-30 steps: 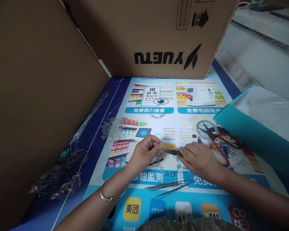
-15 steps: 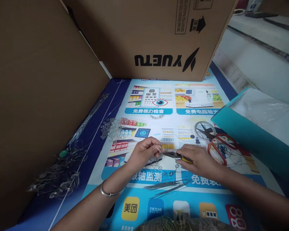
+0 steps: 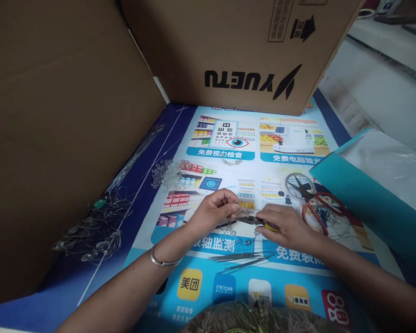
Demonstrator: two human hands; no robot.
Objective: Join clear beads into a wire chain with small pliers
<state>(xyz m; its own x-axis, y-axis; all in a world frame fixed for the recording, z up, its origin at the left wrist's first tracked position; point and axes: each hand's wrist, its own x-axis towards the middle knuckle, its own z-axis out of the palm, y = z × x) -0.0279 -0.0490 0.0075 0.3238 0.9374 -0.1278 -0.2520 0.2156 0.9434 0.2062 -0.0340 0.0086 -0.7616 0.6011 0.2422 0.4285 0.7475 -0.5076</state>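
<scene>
My left hand (image 3: 219, 209), with a silver bangle on its wrist, pinches a thin wire (image 3: 243, 208) between thumb and fingertips. In my right hand (image 3: 280, 224) is a pair of pliers (image 3: 248, 220) with yellow-and-black handles; its dark jaws point left and meet the wire near my left fingertips. Whether the jaws are fully closed is too small to tell. Several clear beads (image 3: 247, 242) on wire hang or lie just below the hands. Closer to me lies a loose bunch of dark cut wires (image 3: 242, 262).
Clear beads (image 3: 169, 175) are piled at left, beyond beaded wire pieces (image 3: 93, 231) and long straight wires (image 3: 135, 155). Red-handled scissors (image 3: 319, 203) lie at right over a round container (image 3: 300, 185). A teal box (image 3: 367, 185) and a tall cardboard box (image 3: 242, 46) border the printed mat.
The view has shifted slightly, moving the scene a little to the right. The wire from my left hand now slants down right to the pliers' jaws; before, it slanted nearer my fingertips.
</scene>
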